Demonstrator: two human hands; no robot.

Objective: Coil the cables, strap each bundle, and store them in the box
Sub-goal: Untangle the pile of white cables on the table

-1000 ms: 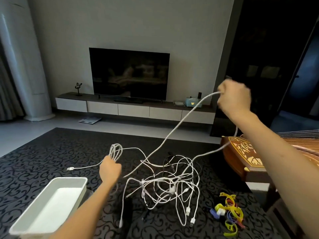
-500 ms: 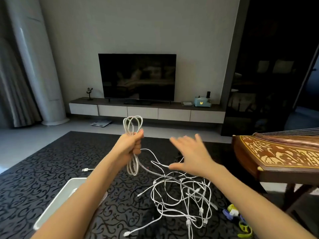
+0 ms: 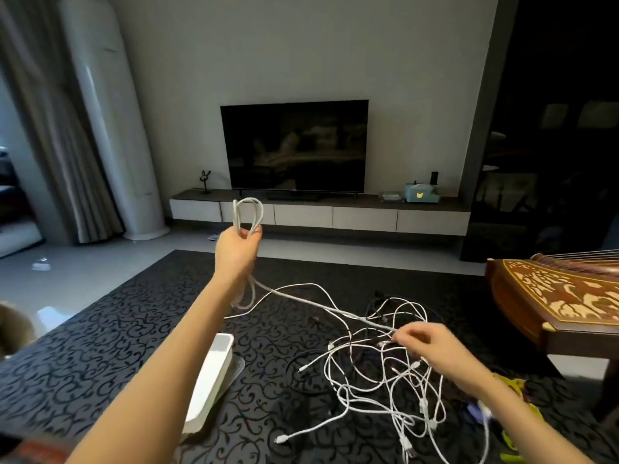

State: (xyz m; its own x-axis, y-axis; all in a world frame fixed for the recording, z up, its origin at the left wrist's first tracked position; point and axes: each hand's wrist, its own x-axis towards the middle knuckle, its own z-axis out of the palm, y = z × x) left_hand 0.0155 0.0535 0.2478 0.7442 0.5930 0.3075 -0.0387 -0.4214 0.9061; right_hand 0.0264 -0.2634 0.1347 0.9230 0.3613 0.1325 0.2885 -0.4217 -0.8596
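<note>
The left hand [image 3: 236,251] was raised above the patterned black rug [image 3: 110,329], its fingers curled tight round a coiled white cable [image 3: 248,212]. The coil's upper loops stood out above the fist and its lower loops hung beneath the wrist. From those lower loops the cable's free length ran down and to the right, slack above the rug, to the right hand [image 3: 432,343]. That hand was held low, its fingertips [image 3: 398,336] pinching the same cable where it met the tangle of white cables [image 3: 385,383]. The tangle lay spread on the rug directly under and around the right hand, with several plugs trailing toward the near edge. A darker cable lay among the white ones.

The white box [image 3: 211,373] sat on the rug to the left of the tangle, partly hidden by the left forearm and well below the raised coil. The coloured straps [image 3: 512,386], blurred, lay just beyond the right forearm. A wooden stringed instrument [image 3: 552,296] stood at the right and a television [image 3: 294,145] against the far wall
</note>
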